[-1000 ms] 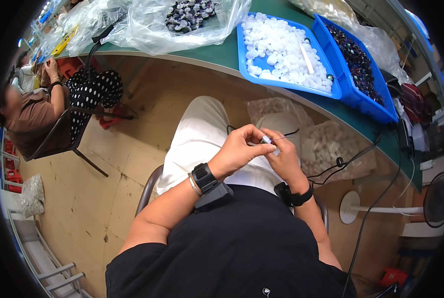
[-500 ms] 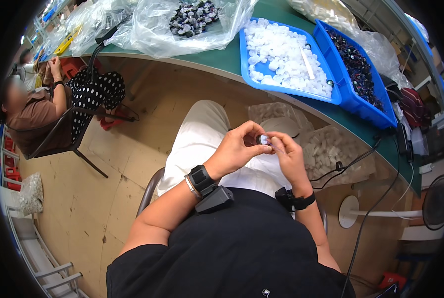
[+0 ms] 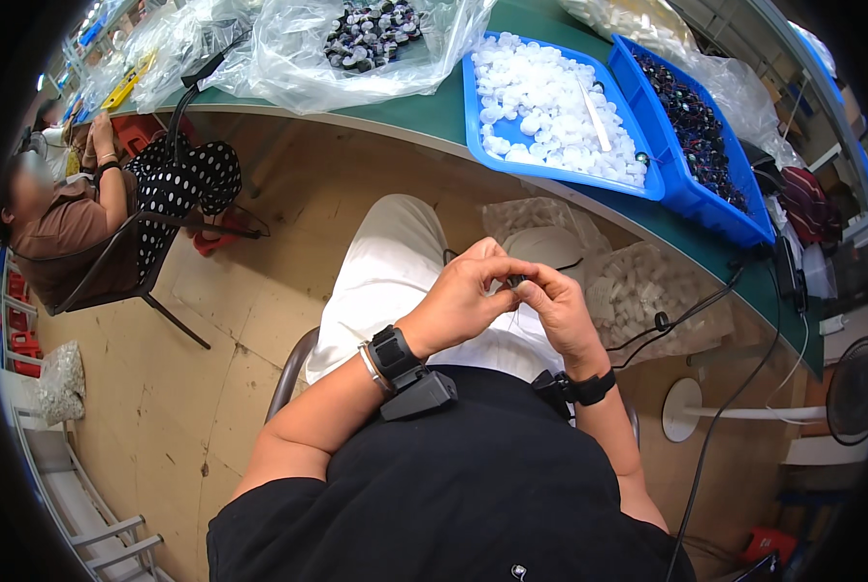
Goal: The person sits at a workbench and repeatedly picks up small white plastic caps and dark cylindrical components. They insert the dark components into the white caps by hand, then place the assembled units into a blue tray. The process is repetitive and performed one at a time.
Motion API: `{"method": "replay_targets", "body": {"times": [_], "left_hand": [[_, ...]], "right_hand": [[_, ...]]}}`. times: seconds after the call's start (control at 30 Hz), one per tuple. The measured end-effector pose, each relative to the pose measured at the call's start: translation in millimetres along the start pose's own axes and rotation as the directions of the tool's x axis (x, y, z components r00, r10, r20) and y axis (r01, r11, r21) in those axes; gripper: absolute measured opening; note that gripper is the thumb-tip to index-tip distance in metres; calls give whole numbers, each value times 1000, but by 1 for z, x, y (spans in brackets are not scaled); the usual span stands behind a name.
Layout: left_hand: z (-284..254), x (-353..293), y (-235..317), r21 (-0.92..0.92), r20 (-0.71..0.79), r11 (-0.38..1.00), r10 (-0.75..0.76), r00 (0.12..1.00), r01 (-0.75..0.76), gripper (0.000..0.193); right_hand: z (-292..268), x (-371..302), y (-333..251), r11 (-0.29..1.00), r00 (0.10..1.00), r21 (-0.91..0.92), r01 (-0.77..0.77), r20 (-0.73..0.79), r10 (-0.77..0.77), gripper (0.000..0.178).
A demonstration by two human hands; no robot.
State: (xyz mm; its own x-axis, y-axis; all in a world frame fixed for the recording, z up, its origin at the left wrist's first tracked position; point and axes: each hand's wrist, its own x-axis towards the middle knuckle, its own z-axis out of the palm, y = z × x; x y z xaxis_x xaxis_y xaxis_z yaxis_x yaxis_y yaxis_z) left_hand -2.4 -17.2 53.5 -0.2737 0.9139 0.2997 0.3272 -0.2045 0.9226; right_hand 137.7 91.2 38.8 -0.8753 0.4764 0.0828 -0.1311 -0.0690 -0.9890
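Above my lap, my left hand and my right hand meet at the fingertips. Between them is a small dark round part, mostly covered by the fingers; its exact kind does not show. The left thumb and fingers pinch it from one side, the right thumb and index finger press on it from the other. In front of my hands, on the green bench, a blue tray holds many white translucent caps. Beside it stands a deeper blue bin full of dark wired parts.
A clear plastic bag with dark and white assembled pieces lies on the green bench. Bags of white parts rest below it. Black cables and a fan are at right. Another person sits at left.
The small part has been turned between my fingers, its white side now hidden. My right fingers have closed over it, against the left fingertips.
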Motion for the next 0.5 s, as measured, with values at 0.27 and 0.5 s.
{"method": "replay_targets", "body": {"times": [0.27,0.5], "left_hand": [[-1,2,-1,-107,2,993,-53,999,53,34],[-64,55,35,-366,-306,930,-73,949,-47,32]], "right_hand": [[6,1,-6,983,993,-175,62,-85,-78,31],[-15,15,-68,824,914,-529,202,-200,-353,22]]}}
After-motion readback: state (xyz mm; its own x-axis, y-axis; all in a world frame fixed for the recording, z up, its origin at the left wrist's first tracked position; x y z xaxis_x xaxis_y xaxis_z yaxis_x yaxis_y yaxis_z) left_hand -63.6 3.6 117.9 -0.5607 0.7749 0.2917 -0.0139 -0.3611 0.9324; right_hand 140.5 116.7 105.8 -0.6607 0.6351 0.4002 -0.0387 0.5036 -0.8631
